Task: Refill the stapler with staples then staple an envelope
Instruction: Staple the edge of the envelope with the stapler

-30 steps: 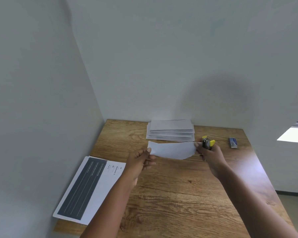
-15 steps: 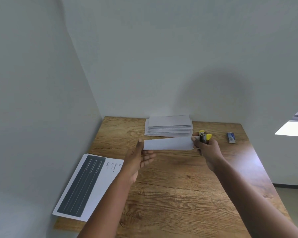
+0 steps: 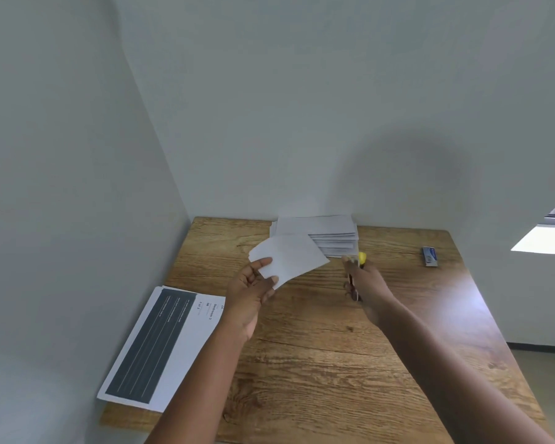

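My left hand [image 3: 253, 291] holds a white envelope [image 3: 290, 259] by its near left corner, lifted above the wooden table [image 3: 334, 363] and tilted. My right hand [image 3: 367, 288] is closed around a small yellow and black stapler [image 3: 361, 258], whose yellow tip shows past my fingers. The stapler sits just right of the envelope's right corner, a small gap between them. A stack of white envelopes [image 3: 330, 233] lies at the back of the table against the wall. A small blue staple box [image 3: 429, 256] rests at the back right.
A printed sheet [image 3: 154, 347] with a dark panel lies at the table's front left, overhanging the edge. Walls close in on the left and behind the table. The floor drops away past the table's right edge.
The stapler has come away from the envelope's right end, which my right hand held before. My left hand has swung the envelope leftward and tilted it.
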